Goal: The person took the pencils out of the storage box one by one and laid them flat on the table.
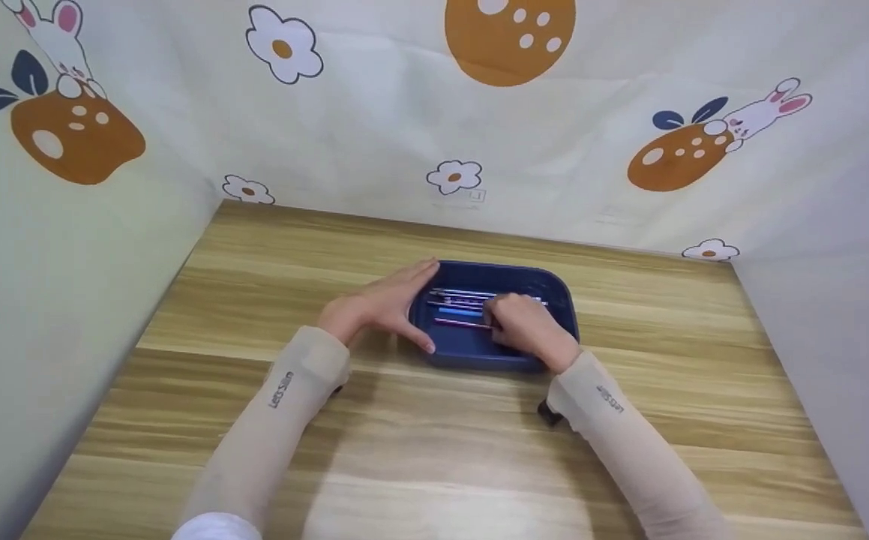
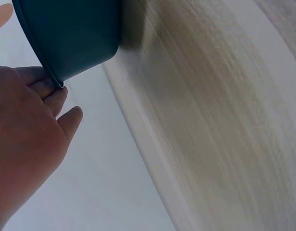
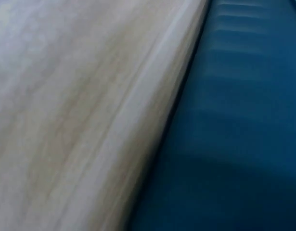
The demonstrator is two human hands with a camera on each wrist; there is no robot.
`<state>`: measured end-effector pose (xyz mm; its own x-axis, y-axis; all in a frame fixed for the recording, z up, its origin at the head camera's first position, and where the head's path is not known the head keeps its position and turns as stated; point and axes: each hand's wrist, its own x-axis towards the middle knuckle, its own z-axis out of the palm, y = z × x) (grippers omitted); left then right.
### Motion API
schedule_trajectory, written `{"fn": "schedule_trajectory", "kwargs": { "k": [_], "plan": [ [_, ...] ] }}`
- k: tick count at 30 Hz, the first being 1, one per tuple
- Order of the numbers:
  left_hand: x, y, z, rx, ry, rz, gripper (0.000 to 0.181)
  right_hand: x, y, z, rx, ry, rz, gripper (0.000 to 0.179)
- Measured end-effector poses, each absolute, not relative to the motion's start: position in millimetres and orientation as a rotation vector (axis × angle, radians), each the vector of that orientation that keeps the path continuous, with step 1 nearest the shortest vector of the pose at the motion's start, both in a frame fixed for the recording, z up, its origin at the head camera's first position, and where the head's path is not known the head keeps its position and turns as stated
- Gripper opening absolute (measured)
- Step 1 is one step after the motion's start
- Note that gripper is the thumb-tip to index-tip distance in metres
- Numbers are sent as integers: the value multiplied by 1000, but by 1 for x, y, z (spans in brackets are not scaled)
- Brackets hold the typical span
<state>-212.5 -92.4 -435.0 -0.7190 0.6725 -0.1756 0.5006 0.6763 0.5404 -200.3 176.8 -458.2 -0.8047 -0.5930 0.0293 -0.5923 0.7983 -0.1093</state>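
Note:
A dark blue plastic bin (image 1: 565, 289) sits on the table with several slim pens in it. My left hand (image 1: 385, 304) is spread against the bin's left end, its fingertips at the far corner and its thumb at the near one. In the left wrist view, the fingers of the left hand (image 2: 32, 110) reach along the underside of the bin's rim (image 2: 42, 57). Inside the bin, my right hand (image 1: 525, 324) has curled fingers around the right end of a dark pink pen (image 1: 456, 323). Beyond it lie the other pens (image 1: 460, 294), partly hidden by that hand.
The wood-grain table (image 1: 434, 450) extends on all sides of the bin. A pale curtain (image 1: 374, 127) with fruit, flower and rabbit prints stands behind it and along both sides. The bin's ribbed blue wall (image 3: 239, 96) fills the right side of the right wrist view.

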Motion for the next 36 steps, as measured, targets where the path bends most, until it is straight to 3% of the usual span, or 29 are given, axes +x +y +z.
{"fn": "schedule_trajectory", "kwargs": {
  "k": [6, 36],
  "plan": [
    [-211, -95, -437, 953, 2537, 674, 131, -200, 179, -454, -1027, 3016, -257, 13],
    [-212, -92, -433, 919, 2519, 674, 131, -200, 219, -391, -944, 3015, -453, 14]
  ]
}}
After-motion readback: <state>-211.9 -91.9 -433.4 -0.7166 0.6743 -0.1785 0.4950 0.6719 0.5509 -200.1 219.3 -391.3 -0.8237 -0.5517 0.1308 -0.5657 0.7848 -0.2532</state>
